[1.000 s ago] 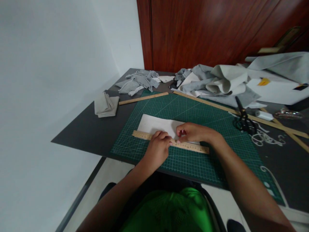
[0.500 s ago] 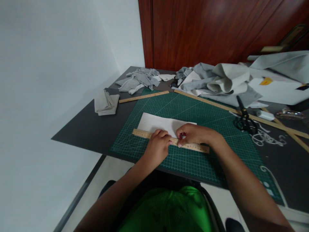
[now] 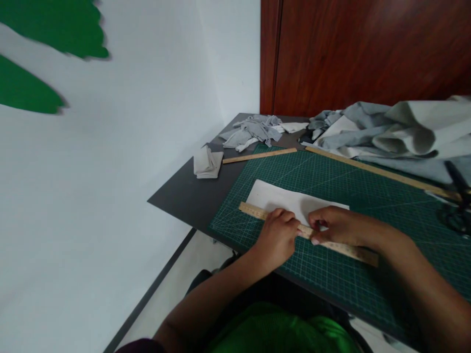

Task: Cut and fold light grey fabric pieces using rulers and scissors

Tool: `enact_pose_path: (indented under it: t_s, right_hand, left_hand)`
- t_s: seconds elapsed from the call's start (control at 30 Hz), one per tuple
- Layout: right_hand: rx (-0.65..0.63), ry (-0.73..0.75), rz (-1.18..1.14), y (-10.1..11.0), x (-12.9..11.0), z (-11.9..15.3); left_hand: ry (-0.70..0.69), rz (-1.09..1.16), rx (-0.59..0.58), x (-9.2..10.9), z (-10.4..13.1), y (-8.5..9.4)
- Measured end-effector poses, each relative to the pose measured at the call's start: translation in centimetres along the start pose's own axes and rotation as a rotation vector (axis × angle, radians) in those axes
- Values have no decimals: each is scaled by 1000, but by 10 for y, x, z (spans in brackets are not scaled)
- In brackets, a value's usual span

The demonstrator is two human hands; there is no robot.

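Observation:
A short wooden ruler (image 3: pixel 353 251) lies along the near edge of a white piece of fabric (image 3: pixel 290 200). Both rest on the green cutting mat (image 3: pixel 287 164). My left hand (image 3: pixel 279 235) is closed over the middle of the ruler, fingers curled at its far edge. To its right, my right hand (image 3: pixel 336 225) has its thumb on the ruler and its fingers bent in over the fabric. The hands are a little apart. Part of the fabric's near edge is hidden beneath the hands and ruler.
A folded beige cloth (image 3: pixel 207 163) sits on the dark table's left side. Behind the mat are crumpled grey scraps (image 3: pixel 253 130), a wooden strip (image 3: pixel 261 156) and a longer one (image 3: pixel 371 169). A large heap of fabric (image 3: pixel 368 130) and black scissors (image 3: pixel 458 196) are to the right.
My view has swung left, so everything sits further right in the picture, and green wall shapes have come into view. Both hands keep nearly the same hold on the ruler.

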State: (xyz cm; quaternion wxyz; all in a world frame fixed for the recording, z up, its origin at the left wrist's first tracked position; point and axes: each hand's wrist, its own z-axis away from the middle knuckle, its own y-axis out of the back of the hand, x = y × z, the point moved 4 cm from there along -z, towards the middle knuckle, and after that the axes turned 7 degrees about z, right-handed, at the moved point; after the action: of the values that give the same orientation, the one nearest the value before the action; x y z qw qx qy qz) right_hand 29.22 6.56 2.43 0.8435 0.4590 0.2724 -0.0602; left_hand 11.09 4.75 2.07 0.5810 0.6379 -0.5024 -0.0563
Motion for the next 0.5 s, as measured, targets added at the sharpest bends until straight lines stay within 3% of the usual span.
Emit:
enact_pose_path:
  t_s: [0.5]
  right_hand:
    - [4, 18, -54, -1, -2, 1]
  left_hand:
    - [34, -1, -14, 6, 1, 7]
